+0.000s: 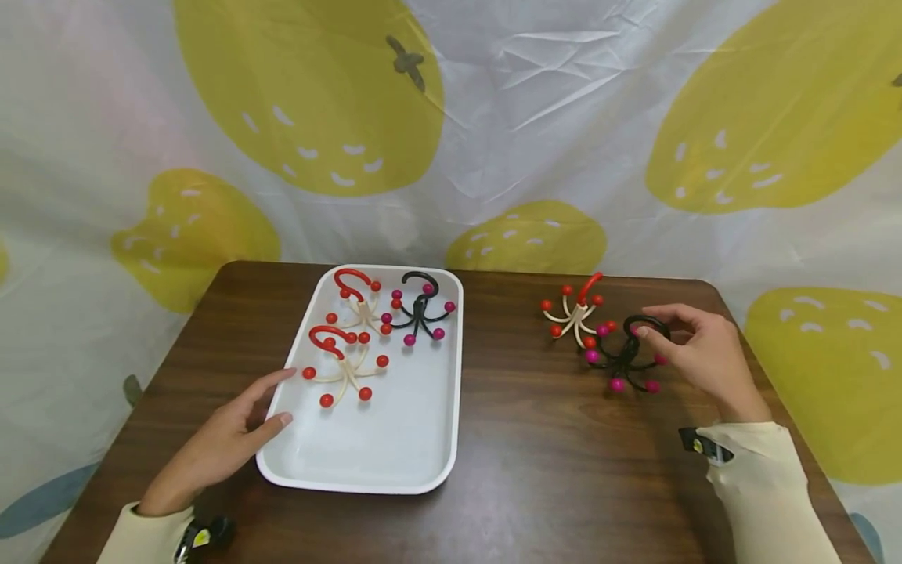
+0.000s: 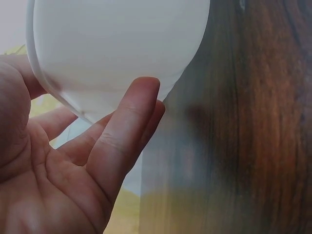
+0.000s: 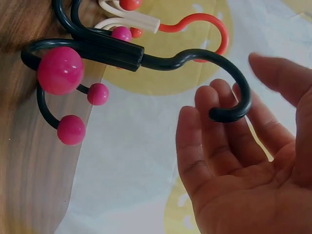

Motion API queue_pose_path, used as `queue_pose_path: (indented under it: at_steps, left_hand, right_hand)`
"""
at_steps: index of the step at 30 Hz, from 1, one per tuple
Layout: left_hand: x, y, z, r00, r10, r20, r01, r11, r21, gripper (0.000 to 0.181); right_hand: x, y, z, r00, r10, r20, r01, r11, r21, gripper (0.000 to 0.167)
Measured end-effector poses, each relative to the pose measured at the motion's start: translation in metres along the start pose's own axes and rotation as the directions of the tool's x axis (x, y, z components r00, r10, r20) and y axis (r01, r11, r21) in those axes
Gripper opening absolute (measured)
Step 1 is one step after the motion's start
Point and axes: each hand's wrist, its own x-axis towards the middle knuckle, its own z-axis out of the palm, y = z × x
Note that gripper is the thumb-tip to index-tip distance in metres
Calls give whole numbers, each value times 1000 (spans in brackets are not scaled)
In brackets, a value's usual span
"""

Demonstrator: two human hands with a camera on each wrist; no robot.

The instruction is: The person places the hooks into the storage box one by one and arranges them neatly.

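Only the right wrist view shows my right hand (image 3: 243, 170) loose around the black hook (image 3: 244, 92), thumb clear; my left hand (image 1: 224, 435), fingers spread, is at the white tray (image 1: 395, 439).

"What is cropped in the left wrist view?"
"The white tray (image 2: 122, 39) is cut off above."
"And covered in the right's?"
"The red-hooked head massager (image 3: 146, 23), partly, by the black head massager (image 3: 124, 56)."

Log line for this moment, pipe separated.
left hand: at white rectangular tray, left side | right hand: around hook of black hanger with magenta balls, unpinched | in tray: three hangers | outside tray: cream hanger, red hook
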Motion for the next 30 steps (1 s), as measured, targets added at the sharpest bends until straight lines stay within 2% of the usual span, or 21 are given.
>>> queue_pose_path:
  at_steps: [6, 14, 21, 30]
  left_hand:
    - [1, 1, 0, 1000, -6, 5, 6, 1000, -7, 69]
    - [4, 0, 0, 1000, -19, 21, 19, 1000, -2, 70]
    - [3, 1, 0, 1000, -7, 15, 6, 1000, 6, 68]
    - [4, 2, -2, 999, -30, -12, 30, 999, 24, 66]
  right_hand:
    - [0, 0, 0, 999, 7, -39, -7, 1000, 4, 23]
    - [0, 0, -1, 997, 44, -60, -41, 998, 39, 24]
    - [0, -7, -3, 995, 26, -96, -19, 997, 74, 25]
    - [-3, -21, -5, 991, 11, -136, 0, 997, 80, 21]
